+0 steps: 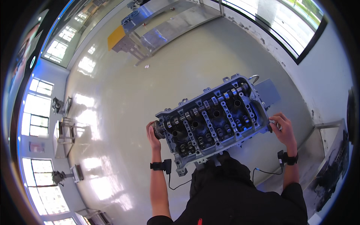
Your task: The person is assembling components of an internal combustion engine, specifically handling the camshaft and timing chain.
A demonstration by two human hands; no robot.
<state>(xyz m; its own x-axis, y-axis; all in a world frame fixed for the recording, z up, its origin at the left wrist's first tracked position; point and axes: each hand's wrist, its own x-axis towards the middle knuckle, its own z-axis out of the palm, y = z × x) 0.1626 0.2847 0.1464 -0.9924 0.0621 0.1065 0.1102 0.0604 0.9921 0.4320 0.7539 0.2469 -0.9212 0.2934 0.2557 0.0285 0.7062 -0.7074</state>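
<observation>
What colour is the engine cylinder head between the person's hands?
The cylinder head is silver-grey metal, showing best in the head view, the only one here.

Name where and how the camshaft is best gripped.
Probably take the camshaft by the round wheel at its left end, from the left where the left hand is, and pinch its right half from above: the wheel juts from the engine casting, and the shaft shows along the open top.
</observation>
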